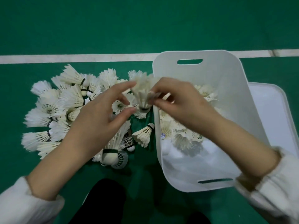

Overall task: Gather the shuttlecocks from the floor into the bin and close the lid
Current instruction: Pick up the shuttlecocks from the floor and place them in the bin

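A pile of white feather shuttlecocks (pixel 56 107) lies on the green floor, left of the white bin (pixel 210 71). Several shuttlecocks (pixel 181 136) lie inside the bin. One shuttlecock (pixel 141 92) is held cork down in the air above the bin's left rim. My right hand (pixel 181 105) pinches its feather skirt from the right. My left hand (pixel 100 117) hovers over the pile with fingers spread; its index fingertip and thumb tip lie right by that shuttlecock without closing on it. The white lid (pixel 273 113) lies flat to the right of the bin, partly hidden by it.
A white court line (pixel 72 58) crosses the floor beyond the pile. My dark trouser legs (pixel 100 201) are at the bottom middle. A lone shuttlecock (pixel 144 135) lies between the pile and the bin's left wall. Open green floor stretches past the line.
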`<state>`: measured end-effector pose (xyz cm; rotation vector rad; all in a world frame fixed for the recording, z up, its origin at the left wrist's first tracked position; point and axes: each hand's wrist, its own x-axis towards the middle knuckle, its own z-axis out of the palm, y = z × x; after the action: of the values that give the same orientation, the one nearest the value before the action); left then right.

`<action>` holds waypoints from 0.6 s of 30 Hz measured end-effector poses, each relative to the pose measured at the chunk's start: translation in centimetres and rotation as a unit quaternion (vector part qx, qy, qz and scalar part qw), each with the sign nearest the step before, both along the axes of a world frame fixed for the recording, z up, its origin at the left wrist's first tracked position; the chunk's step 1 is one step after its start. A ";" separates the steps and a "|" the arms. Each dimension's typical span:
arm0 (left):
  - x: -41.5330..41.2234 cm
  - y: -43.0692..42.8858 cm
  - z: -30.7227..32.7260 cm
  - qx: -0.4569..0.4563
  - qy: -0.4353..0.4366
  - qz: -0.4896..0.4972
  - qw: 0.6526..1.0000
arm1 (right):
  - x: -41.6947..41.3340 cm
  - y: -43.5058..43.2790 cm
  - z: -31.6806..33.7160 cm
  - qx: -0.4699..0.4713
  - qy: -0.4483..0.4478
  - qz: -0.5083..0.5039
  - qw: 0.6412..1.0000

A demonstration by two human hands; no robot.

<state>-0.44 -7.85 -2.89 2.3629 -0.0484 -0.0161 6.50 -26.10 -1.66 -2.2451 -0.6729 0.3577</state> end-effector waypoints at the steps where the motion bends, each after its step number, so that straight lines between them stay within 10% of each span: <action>1: -0.1 -0.2 0.0 -0.006 0.001 0.011 1.000 | 0.4 -0.8 0.5 0.021 -0.003 -0.032 0.999; 9: 0.0 0.6 -1.1 0.009 0.050 0.066 0.997 | 1.4 -8.6 -3.1 -0.035 0.068 -0.228 0.971; 18: -0.3 1.1 -3.0 0.090 0.016 0.013 0.996 | -0.8 -7.4 -10.0 -0.194 0.064 -0.128 0.971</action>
<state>-0.77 -6.76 -5.90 2.5434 -0.0006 -0.0481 5.75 -33.47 -11.62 -2.6129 -0.2533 0.5351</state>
